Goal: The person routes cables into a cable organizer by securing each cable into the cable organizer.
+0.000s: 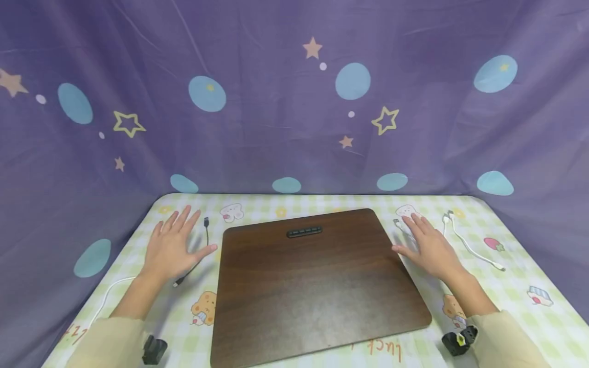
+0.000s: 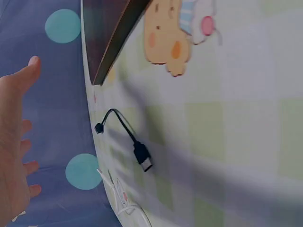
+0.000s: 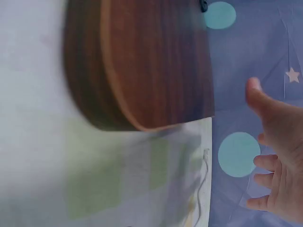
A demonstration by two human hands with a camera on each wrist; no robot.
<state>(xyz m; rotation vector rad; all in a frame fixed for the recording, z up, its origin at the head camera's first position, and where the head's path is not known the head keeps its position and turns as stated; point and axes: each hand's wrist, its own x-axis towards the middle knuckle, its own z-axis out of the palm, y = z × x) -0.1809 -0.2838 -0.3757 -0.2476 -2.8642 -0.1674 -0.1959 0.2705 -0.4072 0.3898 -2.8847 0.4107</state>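
A dark brown wood-grain board (image 1: 317,286) lies slightly turned on the table, with a black slotted strip (image 1: 304,232) near its far edge. To its left my left hand (image 1: 169,250) is held with fingers spread and straight, holding nothing. Nearest that hand is a short black USB cable (image 2: 141,152) lying on the cloth. My right hand (image 1: 432,250) is beside the board's right edge, its fingers straight and thumb out, with nothing in its grasp. White cables (image 1: 498,266) lie around and beyond it, one partly hidden behind the fingers. In the wrist views both hands appear raised above the tabletop.
Another white cable (image 1: 107,294) lies at the left, partly covered by the left forearm. A pale green checked cloth (image 1: 520,286) with cartoon prints covers the table. Behind the table hangs a purple curtain (image 1: 276,122) with stars and blue ovals.
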